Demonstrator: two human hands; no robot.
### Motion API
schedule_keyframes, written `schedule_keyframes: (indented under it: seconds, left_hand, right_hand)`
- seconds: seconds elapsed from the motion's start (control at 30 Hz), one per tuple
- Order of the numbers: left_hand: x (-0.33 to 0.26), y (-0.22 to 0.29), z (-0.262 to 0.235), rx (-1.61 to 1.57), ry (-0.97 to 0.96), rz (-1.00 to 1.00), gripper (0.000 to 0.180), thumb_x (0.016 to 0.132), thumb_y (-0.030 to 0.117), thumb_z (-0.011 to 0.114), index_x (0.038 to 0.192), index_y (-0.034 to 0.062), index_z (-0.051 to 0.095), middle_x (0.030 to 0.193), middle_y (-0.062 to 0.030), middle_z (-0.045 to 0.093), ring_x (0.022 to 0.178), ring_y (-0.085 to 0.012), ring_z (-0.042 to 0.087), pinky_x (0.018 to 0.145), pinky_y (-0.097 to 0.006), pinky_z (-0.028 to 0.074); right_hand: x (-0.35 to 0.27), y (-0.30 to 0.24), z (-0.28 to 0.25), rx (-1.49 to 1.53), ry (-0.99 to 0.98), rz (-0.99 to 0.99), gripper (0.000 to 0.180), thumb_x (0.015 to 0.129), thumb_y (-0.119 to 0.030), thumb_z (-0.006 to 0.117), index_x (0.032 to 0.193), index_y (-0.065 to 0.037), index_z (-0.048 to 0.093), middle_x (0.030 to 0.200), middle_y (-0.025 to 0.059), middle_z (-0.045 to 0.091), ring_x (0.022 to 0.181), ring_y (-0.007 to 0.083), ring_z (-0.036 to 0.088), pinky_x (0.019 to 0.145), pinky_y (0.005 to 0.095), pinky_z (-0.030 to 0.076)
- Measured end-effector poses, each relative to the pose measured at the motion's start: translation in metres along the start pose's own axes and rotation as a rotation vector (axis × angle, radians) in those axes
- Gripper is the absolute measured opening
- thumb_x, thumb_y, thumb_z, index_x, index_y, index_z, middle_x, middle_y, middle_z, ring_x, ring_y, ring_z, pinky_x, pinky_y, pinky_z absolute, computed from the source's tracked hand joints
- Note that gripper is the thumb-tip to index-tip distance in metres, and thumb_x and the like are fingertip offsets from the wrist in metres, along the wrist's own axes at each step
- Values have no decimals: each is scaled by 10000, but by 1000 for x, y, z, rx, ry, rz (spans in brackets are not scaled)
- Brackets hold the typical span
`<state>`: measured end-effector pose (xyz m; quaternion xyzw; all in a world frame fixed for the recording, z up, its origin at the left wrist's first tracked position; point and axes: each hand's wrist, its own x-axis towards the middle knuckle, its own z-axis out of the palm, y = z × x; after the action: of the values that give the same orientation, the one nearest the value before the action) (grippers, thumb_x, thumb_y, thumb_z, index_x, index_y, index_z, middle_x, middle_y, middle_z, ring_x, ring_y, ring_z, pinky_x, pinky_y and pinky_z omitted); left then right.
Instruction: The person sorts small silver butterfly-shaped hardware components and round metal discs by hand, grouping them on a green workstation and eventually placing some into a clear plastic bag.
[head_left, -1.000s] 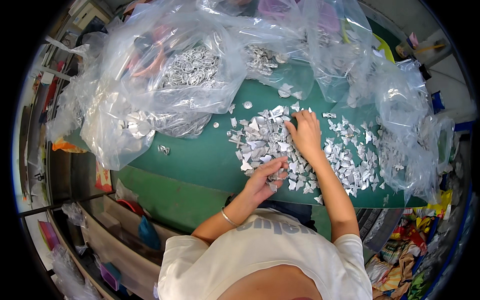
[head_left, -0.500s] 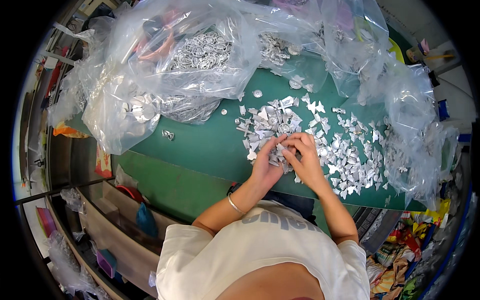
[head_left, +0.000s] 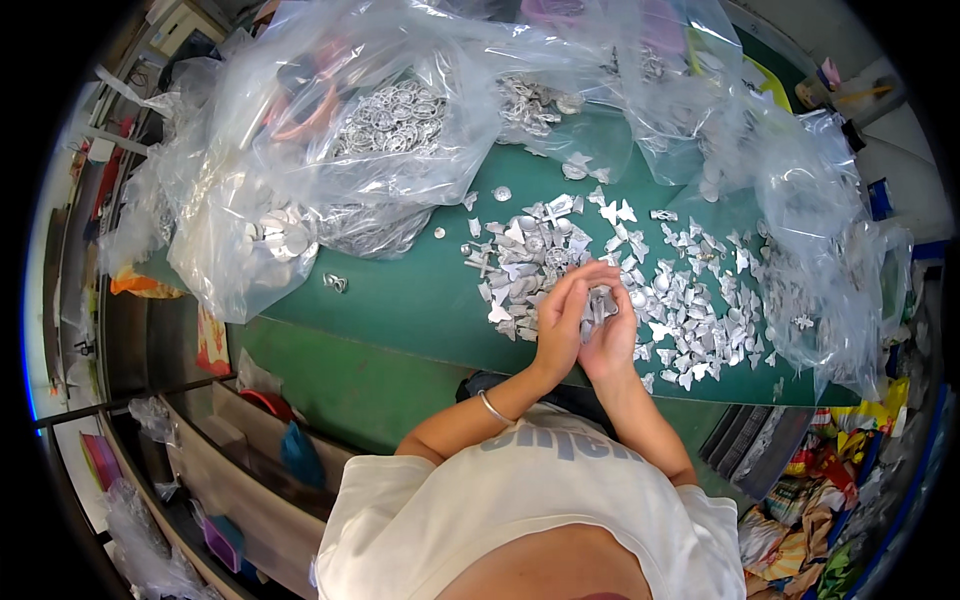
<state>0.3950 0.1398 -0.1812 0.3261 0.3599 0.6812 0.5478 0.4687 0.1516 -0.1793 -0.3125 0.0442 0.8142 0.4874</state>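
Several small silver-grey metal pieces (head_left: 599,304) sit cupped between left hand (head_left: 560,327) and right hand (head_left: 613,340), wrists close together; a jumbled silver-grey metal heap (head_left: 528,246) lies just beyond; any gap between palms could spill pieces there.

A short-sleeved white fabric T-shirt (head_left: 500,510) with grey lettering (head_left: 570,443) is worn with dark trousers (head_left: 585,399) and a slim silver-coloured left-wrist bangle (head_left: 492,408).
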Motion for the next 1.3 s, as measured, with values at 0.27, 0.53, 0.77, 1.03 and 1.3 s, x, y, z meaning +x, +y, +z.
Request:
schedule_keyframes:
  seconds: [0.27,0.53,0.77,1.03,1.3]
  left_hand:
    - [0,3,10,649,-6,420,234,827,31,431,1017,-26,555,1056,-163,556,974,-253,547,869,-337,406]
    - [2,0,18,549,-6,697,265,690,-119,482,900,-3,594,1047,-155,513,1026,-332,494,869,-391,401]
    - [18,25,28,745,91,760,233,709,-74,495,896,6,609,1063,-163,493,1093,-347,441,899,-403,371]
    - [-16,10,14,642,38,628,236,713,-92,499,901,-4,612,1051,-158,499,1064,-304,466,876,-381,397]
    - [18,119,-74,962,218,1116,190,762,-64,503,925,-21,591,956,-149,575,912,-308,559,844,-369,421]
  right_hand:
    - [15,8,-37,63,-43,-39,352,903,-316,440,1136,-53,453,1099,77,486,1042,198,453,942,324,354]
    - [32,-5,-58,450,-498,239,239,892,-275,422,1020,-82,480,1022,53,495,982,171,467,867,296,395]
    - [-6,-6,10,157,-125,-59,273,870,-230,478,1078,-57,439,1045,57,449,1010,171,420,901,290,360]
    - [20,-17,-42,-13,-34,54,252,907,-302,444,1012,-85,519,927,90,559,820,204,544,792,296,456]
    - [4,-20,-7,360,-244,335,213,916,-275,439,834,-88,500,737,18,425,549,100,339,342,195,249]
